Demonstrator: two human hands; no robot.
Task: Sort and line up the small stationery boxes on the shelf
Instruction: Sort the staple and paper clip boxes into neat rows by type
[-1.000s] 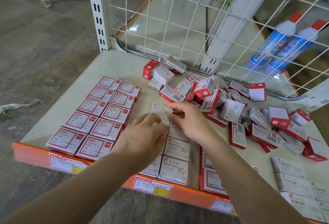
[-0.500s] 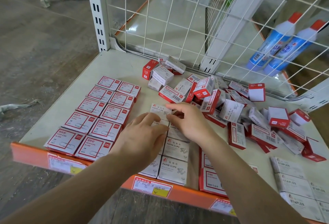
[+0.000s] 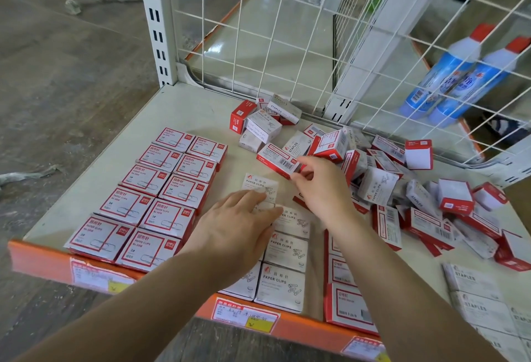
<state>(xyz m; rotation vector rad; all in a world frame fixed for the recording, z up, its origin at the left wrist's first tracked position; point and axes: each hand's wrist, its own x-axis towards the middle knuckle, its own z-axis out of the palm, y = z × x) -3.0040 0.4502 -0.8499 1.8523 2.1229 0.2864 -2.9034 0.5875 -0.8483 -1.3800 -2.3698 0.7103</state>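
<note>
On the shelf point(image 3: 94, 189), the red-bordered paper clip boxes point(image 3: 161, 192) lie flat in two neat columns at the left. Just right of them run two columns of white paper clip boxes point(image 3: 283, 271), partly covered by the left hand point(image 3: 234, 229). That hand rests palm down on the white column, fingers straight and together, the fingertips on the farthest white box point(image 3: 260, 184). The right hand point(image 3: 321, 186) reaches past it toward the loose pile of boxes point(image 3: 402, 189) at the back right; its thumb and forefinger pinch the near end of a red staples box with a barcode point(image 3: 277, 159), which lies tilted at the pile's edge. The pile is a jumble of red and white boxes, some on their sides, some upright. A smaller heap point(image 3: 263, 120) sits near the wire mesh back panel point(image 3: 273, 31). At the front right, red boxes point(image 3: 349, 304) form a short column, and white staples boxes point(image 3: 477, 295) lie in a row at the far right. Orange edging with price labels point(image 3: 244, 317) runs along the shelf front. Beyond the mesh, two blue bottles with red caps point(image 3: 448, 79) lean on another shelf
</note>
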